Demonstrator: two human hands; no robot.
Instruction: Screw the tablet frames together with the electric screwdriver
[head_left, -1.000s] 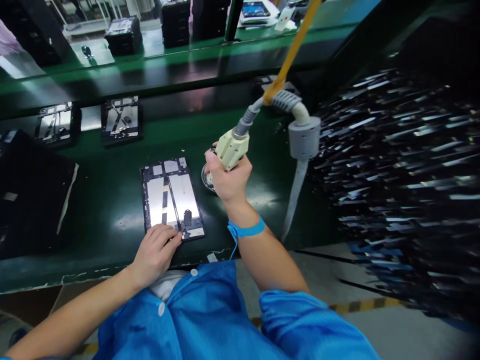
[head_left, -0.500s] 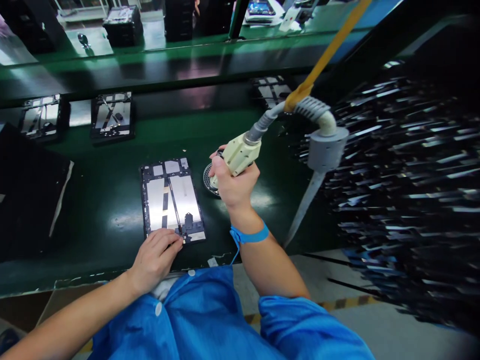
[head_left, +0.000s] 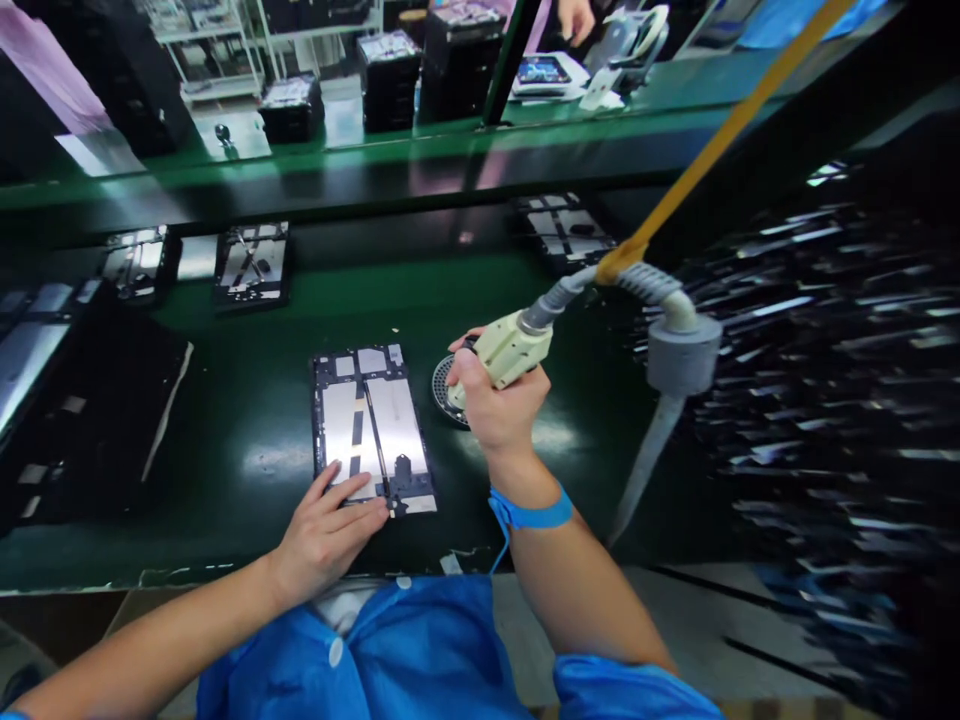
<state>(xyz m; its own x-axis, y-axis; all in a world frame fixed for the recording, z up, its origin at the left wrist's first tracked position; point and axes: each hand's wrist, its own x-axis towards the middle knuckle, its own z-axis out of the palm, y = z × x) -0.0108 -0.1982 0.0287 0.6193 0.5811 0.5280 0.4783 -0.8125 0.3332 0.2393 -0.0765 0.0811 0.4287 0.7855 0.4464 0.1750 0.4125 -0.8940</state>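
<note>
An opened tablet housing (head_left: 396, 410) with silvery panels, black tape strips and a thin dark cable lies flat on the green bench. My left hand (head_left: 326, 530) rests on its lower left part, fingers spread, with fingertips by the cable's lower end. Just right of the tablet, my right hand (head_left: 504, 410) is wrapped round a cream handheld tool (head_left: 514, 350) on a grey hose. A round perforated disc (head_left: 444, 388) shows beside my fingers at the tool's lower end; whether it belongs to the tool I cannot tell. A blue wrist strap (head_left: 534, 512) circles my right wrist.
Other opened tablets (head_left: 255, 265) lie along the back, one (head_left: 566, 228) behind the tool. A black stack (head_left: 90, 400) stands at left. A yellow strap (head_left: 720, 150) holds up the hose. Many dark, shiny, blurred pieces (head_left: 832, 400) fill the right. A co-worker's hand (head_left: 576, 18) shows beyond.
My left hand's fingers have spread and reach further over the tablet's lower part. The view has shifted, so everything appears lower and further right. My right hand keeps its hold on the tool.
</note>
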